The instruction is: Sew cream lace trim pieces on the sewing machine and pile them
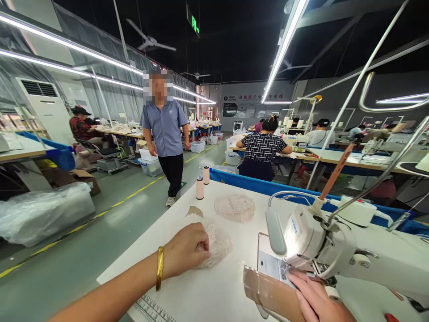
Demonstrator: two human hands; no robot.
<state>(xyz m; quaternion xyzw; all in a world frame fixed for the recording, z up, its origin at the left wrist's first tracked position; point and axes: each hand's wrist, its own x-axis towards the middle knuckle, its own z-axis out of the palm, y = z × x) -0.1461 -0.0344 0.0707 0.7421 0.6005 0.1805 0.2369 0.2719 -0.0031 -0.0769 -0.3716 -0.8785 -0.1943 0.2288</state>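
My left hand (189, 250), with a gold bangle at the wrist, is closed in a pinch on the edge of a pale, sheer lace piece (219, 243) lying on the white table (187, 295). A second lace piece (234, 208) lies flat farther back. At the right, my right hand (317, 297) rests beside the presser foot of a white sewing machine (301, 232), fingers stretched toward the lit metal needle plate (270, 264). Its fingertips are partly hidden under the machine head, and I see nothing held. A brown, tape-covered plate (268, 288) lies against these fingers.
Two thread spools (199, 188) and a small tan scrap (195, 211) are at the table's far left. A printed ruler (150, 308) runs along the front edge. Blue cloth (241, 181) hangs behind the table. A person in a blue shirt (166, 129) is in the aisle; others sit at machines.
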